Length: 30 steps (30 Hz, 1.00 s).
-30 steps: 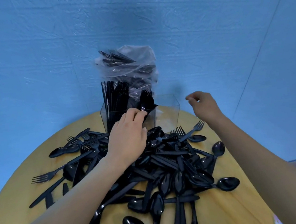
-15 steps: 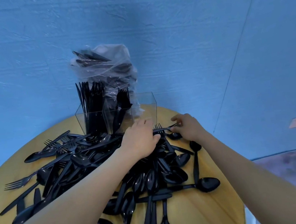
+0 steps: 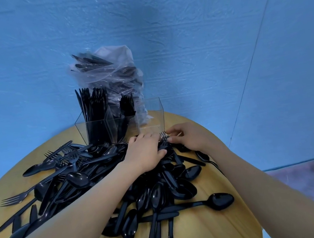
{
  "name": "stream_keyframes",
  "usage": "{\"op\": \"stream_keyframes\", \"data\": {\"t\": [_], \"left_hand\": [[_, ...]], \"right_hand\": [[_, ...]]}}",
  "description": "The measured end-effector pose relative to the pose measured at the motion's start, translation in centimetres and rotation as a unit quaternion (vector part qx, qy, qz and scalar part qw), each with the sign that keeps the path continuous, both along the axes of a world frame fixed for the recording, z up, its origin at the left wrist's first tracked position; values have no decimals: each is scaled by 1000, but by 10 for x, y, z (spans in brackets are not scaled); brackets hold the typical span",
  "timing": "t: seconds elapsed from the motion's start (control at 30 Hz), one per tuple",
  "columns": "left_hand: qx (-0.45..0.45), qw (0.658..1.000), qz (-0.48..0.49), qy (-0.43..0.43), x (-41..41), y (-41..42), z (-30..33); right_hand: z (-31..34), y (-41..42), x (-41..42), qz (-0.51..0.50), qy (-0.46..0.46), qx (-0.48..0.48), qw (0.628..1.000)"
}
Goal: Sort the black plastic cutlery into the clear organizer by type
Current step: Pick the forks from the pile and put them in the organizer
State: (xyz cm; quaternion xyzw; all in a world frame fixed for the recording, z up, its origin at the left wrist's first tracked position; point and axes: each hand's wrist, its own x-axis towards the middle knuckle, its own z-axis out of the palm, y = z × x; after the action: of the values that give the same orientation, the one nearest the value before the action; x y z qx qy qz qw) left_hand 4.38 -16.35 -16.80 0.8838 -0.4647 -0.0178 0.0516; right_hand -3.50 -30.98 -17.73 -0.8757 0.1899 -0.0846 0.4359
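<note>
Round yellow wooden table [image 3: 213,231] against a blue wall [image 3: 24,56], buried under a heap of black plastic cutlery [image 3: 119,175]: spoons, forks and knives all tangled together, mostly across the middle and left. One spoon [image 3: 219,201] lying a bit apart at the right side of the heap, bowl pointing right. A lone fork [image 3: 15,198] sticking out on the far left, tines toward the table edge.

Clear organizer [image 3: 150,117] standing at the back of the table, just behind the pile. Left compartment packed with upright knives [image 3: 90,107], middle one holding upright forks [image 3: 127,104], right compartment looking see-through with nothing dark inside. Right behind it, a crinkly clear plastic bag [image 3: 114,72] stuffed with more black cutlery, leaning up against the wall.

Both hands down at the far end of the heap, right in front of the organizer. Left hand [image 3: 146,150] lying palm-down on the pile, fingers curled over a small bunch of forks [image 3: 164,140], tines poking out toward the right compartment. Right hand [image 3: 189,137] meeting it from the other side, fingertips bent and pinching at that same bunch just by the tines. Hands nearly touching each other. Can't tell exactly how many forks are in the bunch, too dark and bunched up.
</note>
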Motion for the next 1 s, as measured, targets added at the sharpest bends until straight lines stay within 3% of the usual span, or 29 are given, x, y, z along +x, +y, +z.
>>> {"op": "stream_keyframes", "data": {"t": [0.3, 0.63, 1.0], "left_hand": [[-40, 999, 3, 18, 2, 0, 0], [-250, 966, -10, 65, 3, 25, 13], [-303, 948, -4, 98, 7, 55, 29]], "right_hand": [[-3, 7, 5, -41, -9, 59, 997], [13, 33, 3, -82, -187, 89, 975], [55, 40, -8, -127, -256, 69, 956]]}}
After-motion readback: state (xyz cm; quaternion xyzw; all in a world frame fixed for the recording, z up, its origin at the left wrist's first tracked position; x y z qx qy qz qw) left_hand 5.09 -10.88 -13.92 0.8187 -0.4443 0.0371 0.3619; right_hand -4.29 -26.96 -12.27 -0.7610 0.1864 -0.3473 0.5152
